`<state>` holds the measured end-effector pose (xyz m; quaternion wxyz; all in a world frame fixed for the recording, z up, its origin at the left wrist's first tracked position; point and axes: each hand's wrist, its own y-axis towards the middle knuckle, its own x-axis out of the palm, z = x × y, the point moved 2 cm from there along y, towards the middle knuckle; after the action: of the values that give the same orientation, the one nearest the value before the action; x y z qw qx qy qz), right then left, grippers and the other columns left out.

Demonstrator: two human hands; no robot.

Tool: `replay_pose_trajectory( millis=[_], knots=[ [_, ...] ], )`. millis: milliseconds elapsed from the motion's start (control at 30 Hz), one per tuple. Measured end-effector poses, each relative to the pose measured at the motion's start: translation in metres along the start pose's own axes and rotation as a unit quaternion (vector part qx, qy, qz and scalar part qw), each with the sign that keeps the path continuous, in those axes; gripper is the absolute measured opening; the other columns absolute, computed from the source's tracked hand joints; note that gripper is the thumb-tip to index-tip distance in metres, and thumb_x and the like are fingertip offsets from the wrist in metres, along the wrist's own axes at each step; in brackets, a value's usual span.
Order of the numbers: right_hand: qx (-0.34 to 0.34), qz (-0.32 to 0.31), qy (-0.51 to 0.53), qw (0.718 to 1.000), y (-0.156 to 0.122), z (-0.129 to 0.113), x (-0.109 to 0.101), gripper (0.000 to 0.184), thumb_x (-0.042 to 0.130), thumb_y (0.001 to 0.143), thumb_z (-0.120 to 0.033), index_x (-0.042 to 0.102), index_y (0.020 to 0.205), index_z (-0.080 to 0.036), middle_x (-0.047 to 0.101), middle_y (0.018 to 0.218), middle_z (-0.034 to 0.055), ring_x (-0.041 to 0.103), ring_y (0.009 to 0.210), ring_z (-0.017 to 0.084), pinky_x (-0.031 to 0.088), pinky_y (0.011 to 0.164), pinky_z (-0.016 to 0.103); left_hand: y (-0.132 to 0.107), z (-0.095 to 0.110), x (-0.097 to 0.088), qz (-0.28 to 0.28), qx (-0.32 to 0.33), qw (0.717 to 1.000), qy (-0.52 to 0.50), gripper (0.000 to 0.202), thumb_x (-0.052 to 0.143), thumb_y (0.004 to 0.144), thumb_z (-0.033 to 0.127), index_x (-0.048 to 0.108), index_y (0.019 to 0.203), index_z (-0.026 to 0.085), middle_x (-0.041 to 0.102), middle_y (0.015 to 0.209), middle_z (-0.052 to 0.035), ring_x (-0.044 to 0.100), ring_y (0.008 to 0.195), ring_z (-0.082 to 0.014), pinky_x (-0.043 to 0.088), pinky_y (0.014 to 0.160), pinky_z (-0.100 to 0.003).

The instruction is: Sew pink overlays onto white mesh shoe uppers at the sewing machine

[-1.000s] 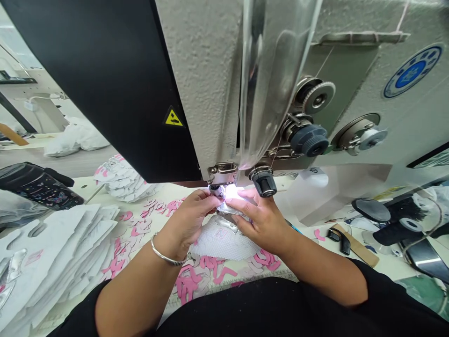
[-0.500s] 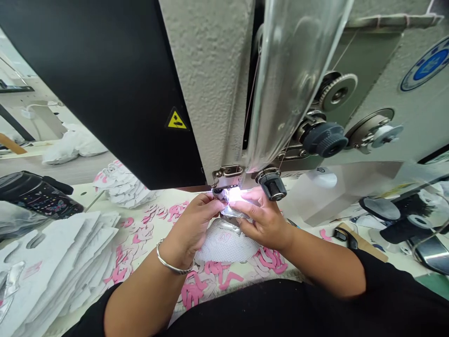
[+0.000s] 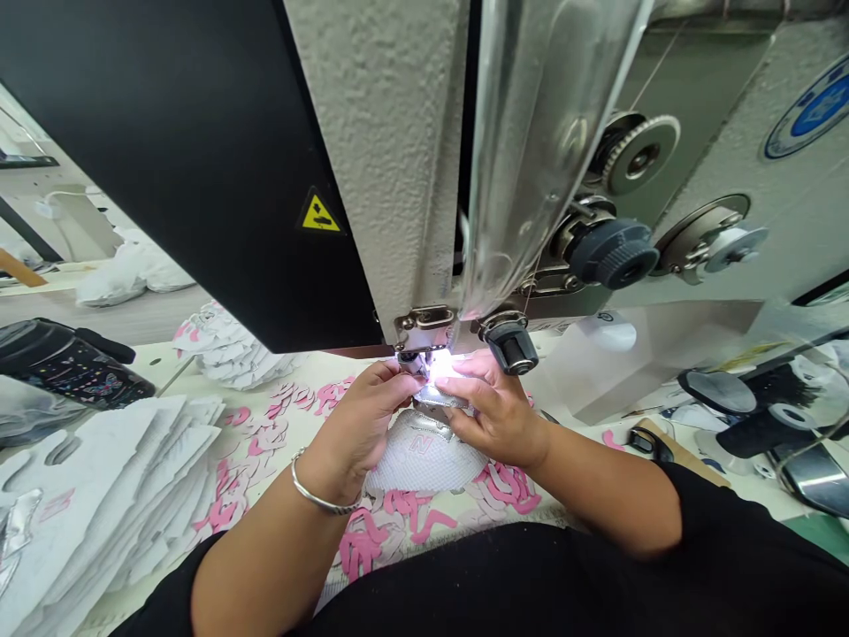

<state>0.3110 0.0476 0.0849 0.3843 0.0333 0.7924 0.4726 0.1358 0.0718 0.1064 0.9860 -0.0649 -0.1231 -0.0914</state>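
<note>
I hold it: my left hand (image 3: 355,423) and right hand (image 3: 494,418) clamped on a white mesh shoe upper (image 3: 424,464), long axis running forward to the steel presser foot (image 3: 415,363).

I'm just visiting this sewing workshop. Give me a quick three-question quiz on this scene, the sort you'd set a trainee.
1. Which hand wears the metal bangle?
2. True or false: the yellow warning label is on the black panel.
3. What colour are the cut pieces around the shoe upper? A pink, B blue, C green.

Key: 1. The left hand. 2. True. 3. A.
</note>
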Motion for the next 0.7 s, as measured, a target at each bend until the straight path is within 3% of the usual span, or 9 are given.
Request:
replay_pose_trajectory(
  millis=[700],
  knots=[
    [-0.006, 0.016, 0.007, 1.000, 0.0019, 0.0001, 0.0001, 0.028, 0.059, 0.086, -0.023, 0.064, 0.114, -0.024, 0.050, 0.103, 0.0078, 0.053, 0.106, 0.025, 0.047, 0.100, 0.047, 0.0069, -0.0016, -0.0031, -0.042, 0.007, 0.999, -0.029, 0.005, 0.072, 0.067, 0.013, 0.069, 0.070, 0.016, 0.061, 0.065, 0.0014, 0.049, 0.058, -0.0086, 0.037, 0.057, -0.022]
  ],
)
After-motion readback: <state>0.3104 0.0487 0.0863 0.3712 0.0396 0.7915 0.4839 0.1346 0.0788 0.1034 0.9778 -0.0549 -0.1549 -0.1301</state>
